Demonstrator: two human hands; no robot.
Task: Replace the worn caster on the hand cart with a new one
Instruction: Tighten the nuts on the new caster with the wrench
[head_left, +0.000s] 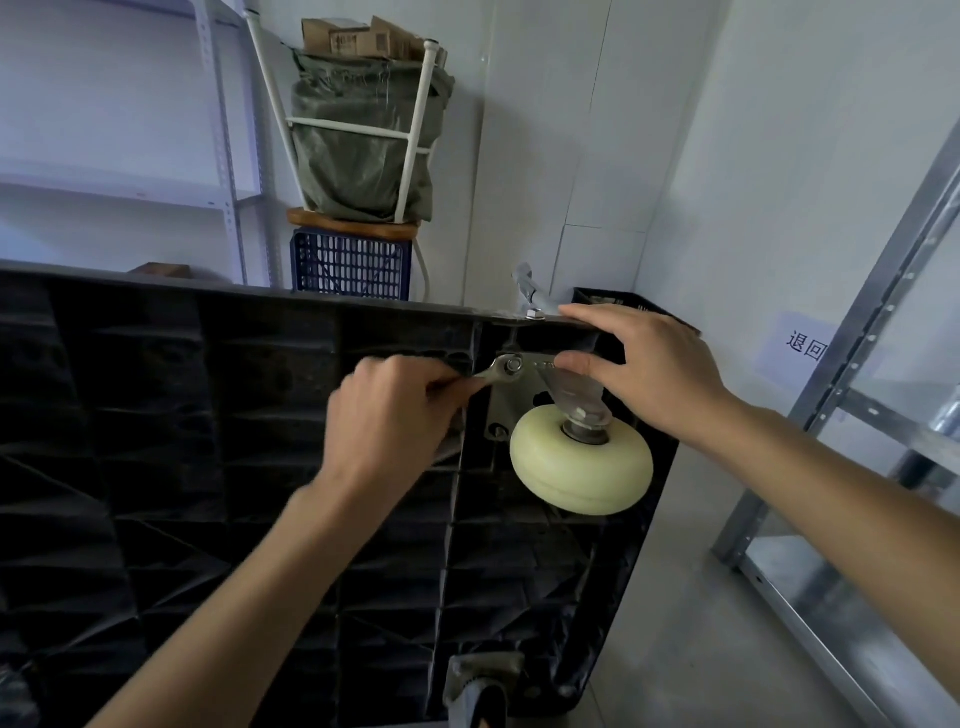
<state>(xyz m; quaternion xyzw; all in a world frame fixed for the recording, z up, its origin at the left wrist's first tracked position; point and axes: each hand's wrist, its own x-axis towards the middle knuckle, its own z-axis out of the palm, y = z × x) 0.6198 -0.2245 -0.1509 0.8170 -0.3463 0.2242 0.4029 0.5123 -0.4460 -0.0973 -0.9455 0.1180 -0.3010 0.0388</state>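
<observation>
The black plastic hand cart stands on its side, its ribbed underside facing me. A caster with a pale yellow wheel and a metal mounting plate sits at the upper right corner. My left hand is shut on a metal wrench whose head sits on a nut at the plate's top left. My right hand rests on the cart's top edge, with the thumb against the caster's plate. A bolt end with a nut shows on the cart's top edge.
Another grey caster sits at the cart's lower edge. Behind the cart stand a blue crate, a green sack in a white frame and white shelving. A metal rack stands at the right, with concrete floor below.
</observation>
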